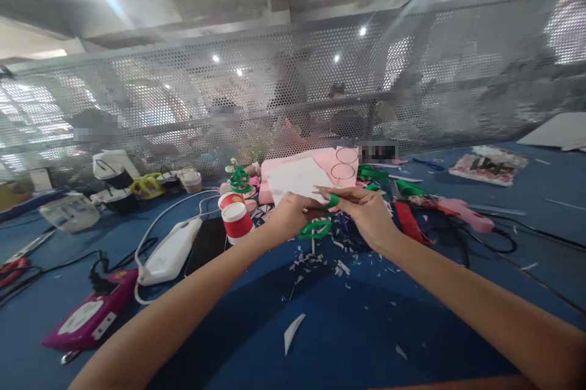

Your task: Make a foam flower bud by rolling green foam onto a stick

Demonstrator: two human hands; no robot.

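Over the middle of the table, my left hand [290,214] and my right hand [366,212] meet with fingers pinched on a narrow green strip [332,201]. The strip curves between the fingertips; whether it is ribbon or paper I cannot tell. Just beneath my hands is a green looped piece [315,229] with a thin light stick [313,247] below it. Behind my fingers, a white paper sheet [293,177] lies on pink paper [345,164] with circles drawn on it. My left fingertips are partly hidden.
Paper cups in red and white [237,223] stand left of my hands, near a black phone [207,243], a white device [169,252] and a purple power strip [89,310]. A pink glue gun [467,214] with a cable lies right. White scraps [293,332] litter the blue table.
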